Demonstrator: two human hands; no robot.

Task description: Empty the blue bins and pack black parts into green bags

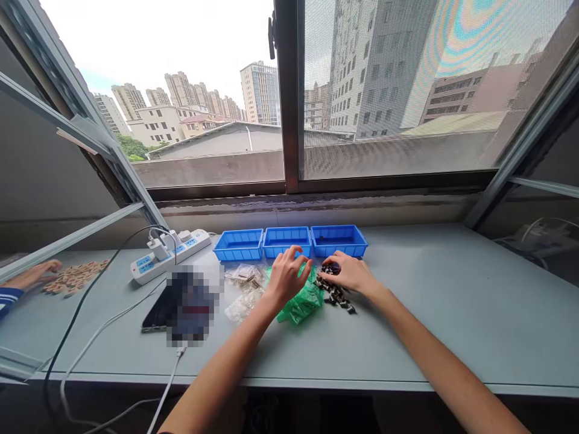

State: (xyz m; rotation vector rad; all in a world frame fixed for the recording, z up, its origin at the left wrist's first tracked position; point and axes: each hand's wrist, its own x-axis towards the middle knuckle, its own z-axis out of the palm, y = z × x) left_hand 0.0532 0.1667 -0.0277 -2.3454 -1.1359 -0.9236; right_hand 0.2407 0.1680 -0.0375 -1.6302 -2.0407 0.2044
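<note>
My left hand rests on a green plastic bag, its fingers curled and raised just in front of the middle blue tray. My right hand lies over a heap of small dark parts, fingers bent down into them; what the fingertips pinch is hidden. Three blue trays stand in a row at the back: left, middle, and right, the right one with a small dark piece inside. Clear bags of small parts lie left of the green bag.
A white power strip with a plugged charger and cables sits at the left. A phone lies beside a blurred patch. Another person's hand touches small tan pieces at far left. The window sill runs behind the trays.
</note>
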